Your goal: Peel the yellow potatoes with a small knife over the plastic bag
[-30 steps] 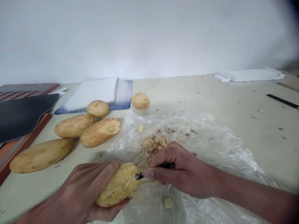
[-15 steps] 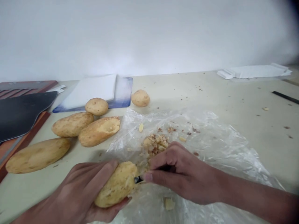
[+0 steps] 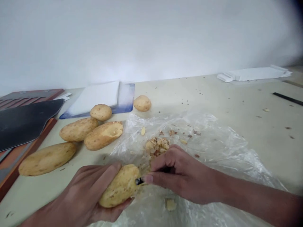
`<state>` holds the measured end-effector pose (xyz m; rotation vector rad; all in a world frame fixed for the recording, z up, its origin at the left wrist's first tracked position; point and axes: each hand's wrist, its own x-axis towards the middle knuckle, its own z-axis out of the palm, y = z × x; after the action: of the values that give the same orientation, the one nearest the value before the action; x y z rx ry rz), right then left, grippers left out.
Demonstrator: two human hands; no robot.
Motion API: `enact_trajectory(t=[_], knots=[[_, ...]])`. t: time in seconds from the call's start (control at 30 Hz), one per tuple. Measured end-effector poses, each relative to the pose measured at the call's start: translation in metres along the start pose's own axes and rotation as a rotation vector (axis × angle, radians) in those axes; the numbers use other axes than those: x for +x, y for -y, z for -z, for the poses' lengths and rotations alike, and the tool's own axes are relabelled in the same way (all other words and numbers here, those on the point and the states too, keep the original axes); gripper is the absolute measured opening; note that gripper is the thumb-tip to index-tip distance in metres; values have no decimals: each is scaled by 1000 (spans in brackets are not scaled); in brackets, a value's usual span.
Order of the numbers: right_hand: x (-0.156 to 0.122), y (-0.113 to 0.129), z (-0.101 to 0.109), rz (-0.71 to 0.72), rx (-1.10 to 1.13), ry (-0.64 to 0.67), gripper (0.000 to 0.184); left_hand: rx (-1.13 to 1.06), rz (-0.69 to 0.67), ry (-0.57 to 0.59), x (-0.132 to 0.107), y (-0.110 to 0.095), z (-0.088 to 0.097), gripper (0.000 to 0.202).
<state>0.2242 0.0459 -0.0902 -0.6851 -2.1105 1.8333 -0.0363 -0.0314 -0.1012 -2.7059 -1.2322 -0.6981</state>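
Observation:
My left hand [image 3: 87, 192] is wrapped round a yellow potato [image 3: 120, 187], its thumb on top and fingers beneath. My right hand [image 3: 182, 176] pinches a small dark tool [image 3: 139, 181], whose tip touches the potato's right end. Most of that tool is hidden in the fingers, so its kind cannot be made out. Beneath both hands lies a clear plastic sheet [image 3: 227, 142]. A heap of scraps [image 3: 157, 145] rests on it, just beyond my right hand. One partly cut potato [image 3: 103, 135] lies to the left, with pale flesh bared at its right end.
Several more potatoes [image 3: 47, 158] lie at the left, and a small one [image 3: 142, 103] farther back. White sheets [image 3: 94, 96] rest on a blue-edged board [image 3: 125, 99]. A black mat [image 3: 26, 121] is at far left, folded white paper [image 3: 255, 74] at back right, a black strip [image 3: 287, 98] at right.
The view has shifted slightly, so the potatoes at left appear farther right and a little lower. Both hands keep their grips, and the tool tip stays at the potato's right end.

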Motion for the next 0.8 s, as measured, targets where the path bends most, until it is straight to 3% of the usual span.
enact_trajectory(t=[0.1,0.3,0.5,0.7,0.8], knots=[[-1,3,-1,29,-118,-95,46,29,-21,32,-1,0,0,29],[5,-2,3,34,-153,-184,44,61,-19,-24,-1,-3,0,26],[2,-3,0,-9,27,9,37,56,-45,16,-2,-2,-1,25],[-1,1,1,1,-118,-150,47,110,-64,-31,-8,-1,-2,28],[-1,-2,2,-11,-37,-73,42,119,-56,-48,-10,0,-4,26]])
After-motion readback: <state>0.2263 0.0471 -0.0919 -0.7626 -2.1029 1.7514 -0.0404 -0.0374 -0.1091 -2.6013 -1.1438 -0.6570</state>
